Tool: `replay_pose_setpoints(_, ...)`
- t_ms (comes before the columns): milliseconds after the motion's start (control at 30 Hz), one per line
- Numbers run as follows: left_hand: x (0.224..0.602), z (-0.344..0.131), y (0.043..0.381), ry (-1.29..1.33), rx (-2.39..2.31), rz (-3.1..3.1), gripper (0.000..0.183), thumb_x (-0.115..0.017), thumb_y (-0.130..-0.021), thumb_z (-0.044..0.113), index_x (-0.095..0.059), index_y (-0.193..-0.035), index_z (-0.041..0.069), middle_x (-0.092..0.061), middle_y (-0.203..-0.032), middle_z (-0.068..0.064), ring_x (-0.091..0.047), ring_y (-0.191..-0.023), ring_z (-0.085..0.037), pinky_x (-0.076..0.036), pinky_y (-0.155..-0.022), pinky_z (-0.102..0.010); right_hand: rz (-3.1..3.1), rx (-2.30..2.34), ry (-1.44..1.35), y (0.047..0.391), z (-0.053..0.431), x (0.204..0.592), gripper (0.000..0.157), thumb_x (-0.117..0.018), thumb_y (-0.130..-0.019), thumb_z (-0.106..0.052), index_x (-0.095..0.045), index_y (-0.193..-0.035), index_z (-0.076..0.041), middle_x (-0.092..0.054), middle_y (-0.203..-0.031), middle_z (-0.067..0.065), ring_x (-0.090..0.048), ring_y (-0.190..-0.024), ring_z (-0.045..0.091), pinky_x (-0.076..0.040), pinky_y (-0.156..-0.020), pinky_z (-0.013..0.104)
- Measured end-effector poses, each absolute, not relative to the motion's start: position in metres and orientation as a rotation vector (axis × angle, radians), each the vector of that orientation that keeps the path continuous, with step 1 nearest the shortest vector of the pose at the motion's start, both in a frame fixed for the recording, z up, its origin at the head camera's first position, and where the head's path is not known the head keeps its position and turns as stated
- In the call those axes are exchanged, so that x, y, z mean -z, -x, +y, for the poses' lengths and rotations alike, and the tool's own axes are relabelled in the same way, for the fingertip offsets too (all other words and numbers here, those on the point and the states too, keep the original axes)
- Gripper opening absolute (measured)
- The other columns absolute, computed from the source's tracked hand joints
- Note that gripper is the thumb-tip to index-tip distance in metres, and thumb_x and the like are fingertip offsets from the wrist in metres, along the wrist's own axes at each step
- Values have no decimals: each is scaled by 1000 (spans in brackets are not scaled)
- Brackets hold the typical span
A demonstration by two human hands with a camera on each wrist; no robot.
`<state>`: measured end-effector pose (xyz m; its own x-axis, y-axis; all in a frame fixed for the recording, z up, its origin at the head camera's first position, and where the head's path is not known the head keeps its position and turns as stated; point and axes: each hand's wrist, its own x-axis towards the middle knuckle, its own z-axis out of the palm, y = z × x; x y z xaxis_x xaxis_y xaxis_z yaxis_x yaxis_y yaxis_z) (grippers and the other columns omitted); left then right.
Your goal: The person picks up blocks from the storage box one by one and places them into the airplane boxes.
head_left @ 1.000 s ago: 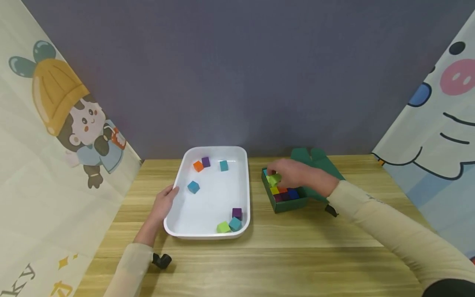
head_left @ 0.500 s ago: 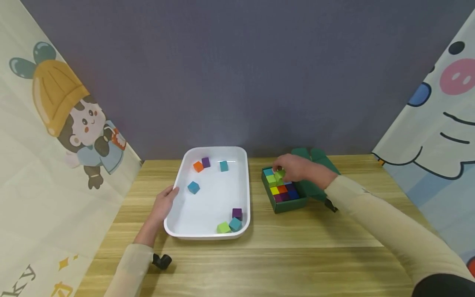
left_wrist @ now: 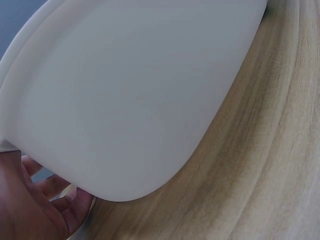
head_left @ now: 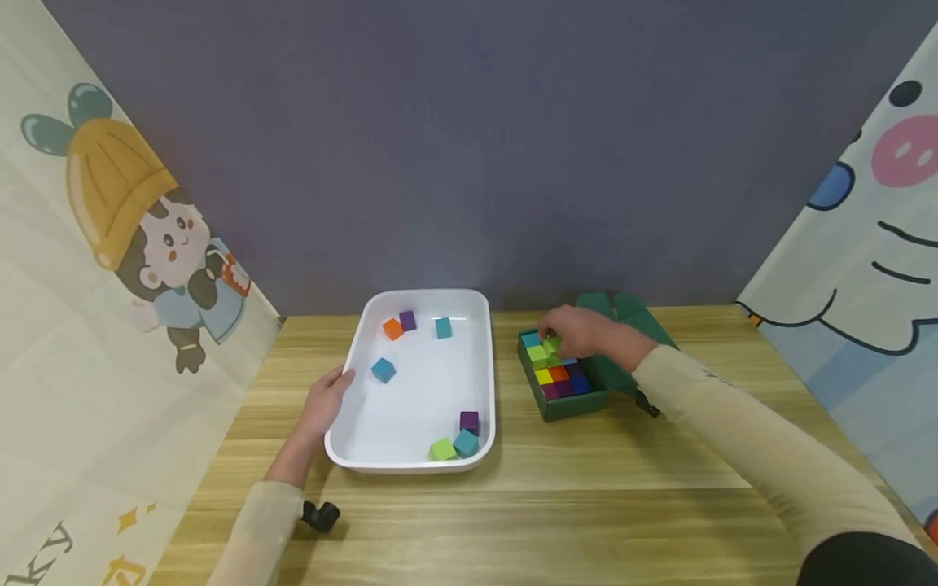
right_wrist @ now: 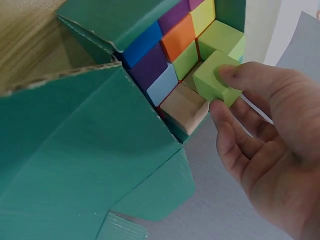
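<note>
My right hand pinches a light green cube between thumb and fingers over the far end of the green cardboard box. Beneath that cube, the right wrist view shows coloured cubes packed in rows, among them an orange cube, a pale blue cube and a plain wood cube. My left hand grips the left rim of the white tray, thumb on the edge, with fingers at its outer side in the left wrist view. An orange cube and several others lie scattered in the tray.
The box's open lid folds out to the right, its flaps toward the back wall. Both containers stand on a wooden table. Printed cloth panels flank the table on both sides.
My right hand has shifted slightly right and back over the box with the light green cube, uncovering more cubes at the box's left side. The left hand and tray have stayed put.
</note>
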<state>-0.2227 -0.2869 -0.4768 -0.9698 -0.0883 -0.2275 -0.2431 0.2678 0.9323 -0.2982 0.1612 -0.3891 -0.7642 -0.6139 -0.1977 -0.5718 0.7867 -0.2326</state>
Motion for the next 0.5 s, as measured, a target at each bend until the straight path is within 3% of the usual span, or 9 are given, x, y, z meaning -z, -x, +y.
replay_pose_setpoints(500,476,-286,223,332,-1778,2396,66,-41,-102,47,-27,-152,6,-47,-139,-22,-52,-120,-35,-49,-95,-43,2742,183,983,301,158,403,33,-76,-77,0,-66,-108,-5,-63,-108,7,-58,-97,24,-52,-85,42)
